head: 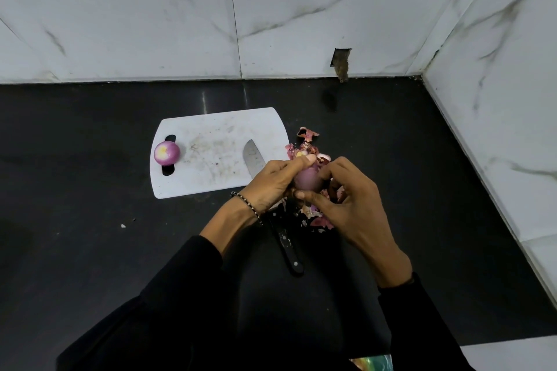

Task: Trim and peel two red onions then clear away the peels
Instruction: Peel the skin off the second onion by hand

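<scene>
My left hand (271, 182) and right hand (352, 202) held the second red onion (307, 181) between them, raised just off the right edge of the cutting board (211, 135). The left fingers were curled round its left side, thumb across the top. The right thumb and fingertips pinched at its right side; whether they had hold of a strip of skin could not be told. The peeled onion (166, 153) sat at the board's left end, over the handle slot. The knife (254, 158) lay with its blade on the board's right end, its black handle running off the near edge onto the dark countertop (90, 129). Loose peels (307, 137) lay scattered just right of the board, partly under my hands.
</scene>
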